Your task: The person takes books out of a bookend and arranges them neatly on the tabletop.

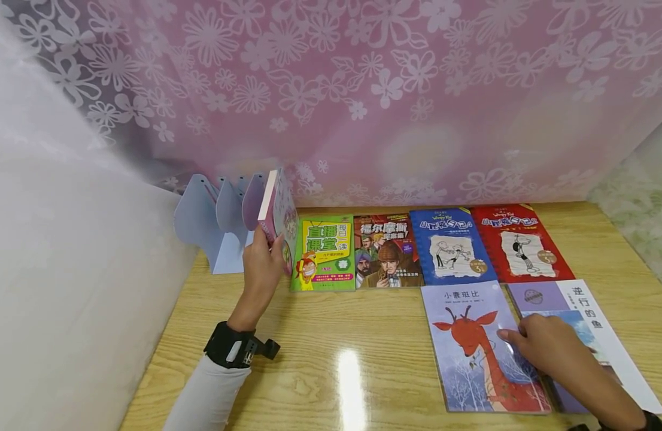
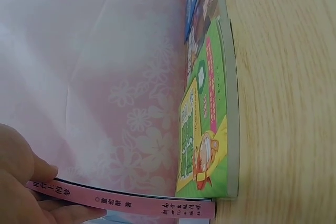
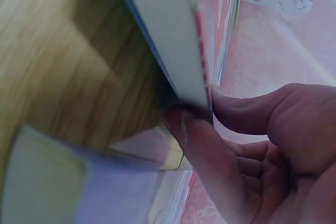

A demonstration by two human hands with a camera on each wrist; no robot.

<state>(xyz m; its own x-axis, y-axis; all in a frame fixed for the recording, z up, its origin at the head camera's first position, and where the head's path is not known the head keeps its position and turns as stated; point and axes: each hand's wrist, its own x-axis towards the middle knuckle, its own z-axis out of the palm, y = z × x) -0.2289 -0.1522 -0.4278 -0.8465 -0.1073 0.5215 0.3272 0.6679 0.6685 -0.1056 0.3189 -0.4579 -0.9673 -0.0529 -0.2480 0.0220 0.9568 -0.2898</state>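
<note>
In the head view my left hand [image 1: 262, 257] grips a pink-spined book [image 1: 285, 209] by its spine, thumb on one side and fingers on the other. The book stands upright at the right end of a pale blue book stand [image 1: 196, 215]. The left wrist view shows its printed spine [image 2: 136, 203] reaching down beside a green book [image 2: 207, 129]. On the right, my right hand [image 1: 552, 344] pinches the edge of a lilac book with a red deer [image 1: 471, 371]. Thumb and forefinger meet around the book's edge [image 3: 173, 40] in the right wrist view.
A row of books lies along the back: the green book, a dark detective book [image 1: 387, 251], a blue one [image 1: 452, 245] and a red one [image 1: 522, 242]. A purple-and-white book [image 1: 616, 335] lies partly under my right hand. Behind hangs a pink floral cloth [image 1: 363, 120].
</note>
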